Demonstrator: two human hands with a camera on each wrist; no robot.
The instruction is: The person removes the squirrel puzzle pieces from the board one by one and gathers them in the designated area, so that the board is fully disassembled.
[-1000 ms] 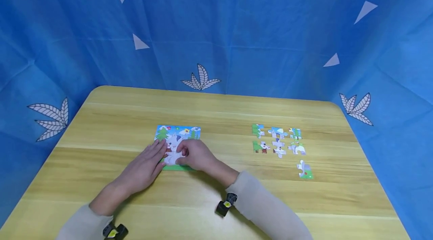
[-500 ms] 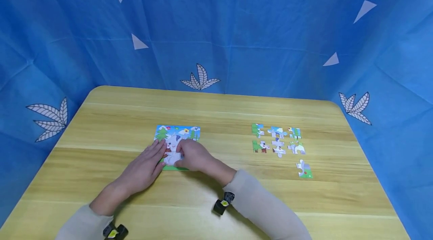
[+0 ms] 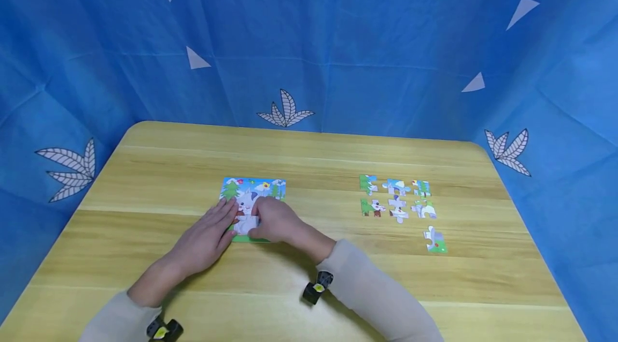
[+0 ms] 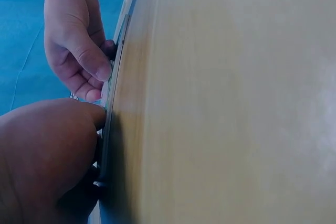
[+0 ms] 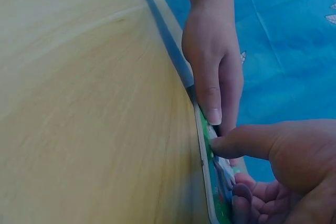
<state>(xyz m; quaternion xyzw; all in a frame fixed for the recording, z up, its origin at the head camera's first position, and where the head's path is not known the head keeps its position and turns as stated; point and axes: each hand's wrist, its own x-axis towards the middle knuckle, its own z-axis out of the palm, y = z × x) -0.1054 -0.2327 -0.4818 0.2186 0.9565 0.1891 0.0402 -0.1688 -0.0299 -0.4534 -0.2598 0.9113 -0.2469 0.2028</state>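
Observation:
A picture puzzle board [image 3: 230,187] with green trees and a white cartoon animal lies left of the table's middle. My left hand [image 3: 205,237] rests with straight fingers across its left part. From the right, my right hand [image 3: 279,221] pinches a pale puzzle piece [image 3: 245,225] low on the board, thumb at the near side and curled fingers at the far side. The right wrist view has the right thumb [image 5: 236,142] at the board's near border, close to the left hand's thumb. Both hands hide parts of the board.
Several loose puzzle pieces lie on the right of the wooden table [image 3: 309,160], among them a treetop piece [image 3: 368,184] and a green-cornered piece [image 3: 435,239] nearest me. A blue curtain [image 3: 309,36] hangs behind the table.
The right hand has shifted slightly left over the board, and its fingers have come down closer to the piece. The left hand and the loose pieces stay put.

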